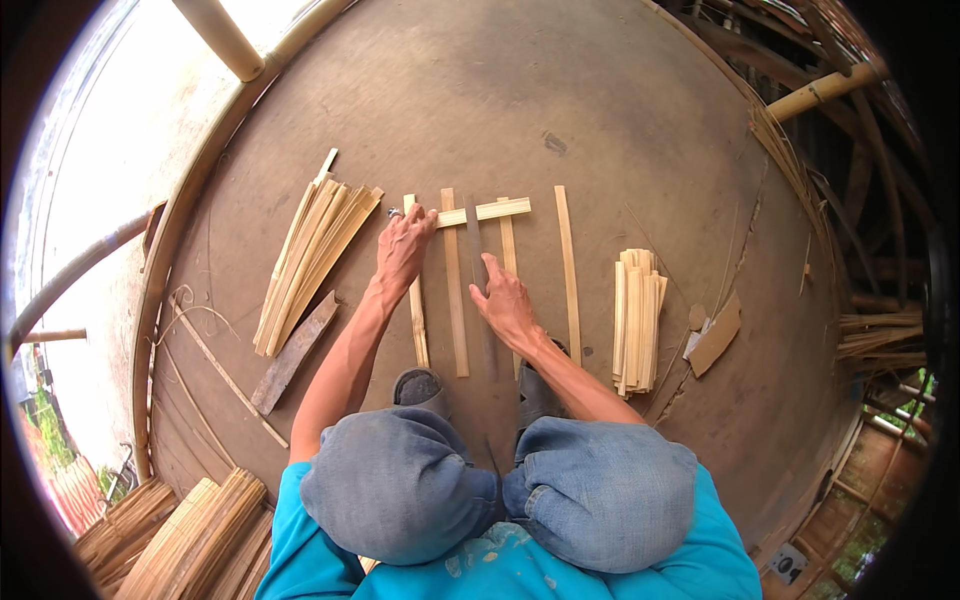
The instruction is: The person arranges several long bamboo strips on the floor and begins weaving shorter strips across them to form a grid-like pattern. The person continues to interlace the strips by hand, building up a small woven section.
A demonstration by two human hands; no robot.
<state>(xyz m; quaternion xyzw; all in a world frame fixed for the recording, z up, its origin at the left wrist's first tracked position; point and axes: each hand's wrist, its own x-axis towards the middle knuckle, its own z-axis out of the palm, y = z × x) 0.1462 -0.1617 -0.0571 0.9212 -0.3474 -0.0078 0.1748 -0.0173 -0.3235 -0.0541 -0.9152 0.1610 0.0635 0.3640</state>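
Several bamboo slats lie upright and spaced apart on the floor before my feet. A short pale slat (505, 209) crosses over them near their far ends. My left hand (404, 245) has its fingers closed on the left end of this crosspiece. Something small and shiny shows beside its knuckles, too small to name. A darker slat (473, 225) runs lengthwise in the middle. My right hand (508, 303) rests low over that dark slat, index finger stretched out and thumb apart, fingertips at its edge. The rightmost slat (567, 260) lies untouched.
A fanned pile of slats (315, 255) lies left, beside a flat dark wooden piece (296, 352). Right of my feet is a shorter bundle (636, 320), with a cardboard scrap (716, 336) beyond. More split bamboo (205, 535) is stacked lower left. A bamboo rail (205, 150) edges the floor.
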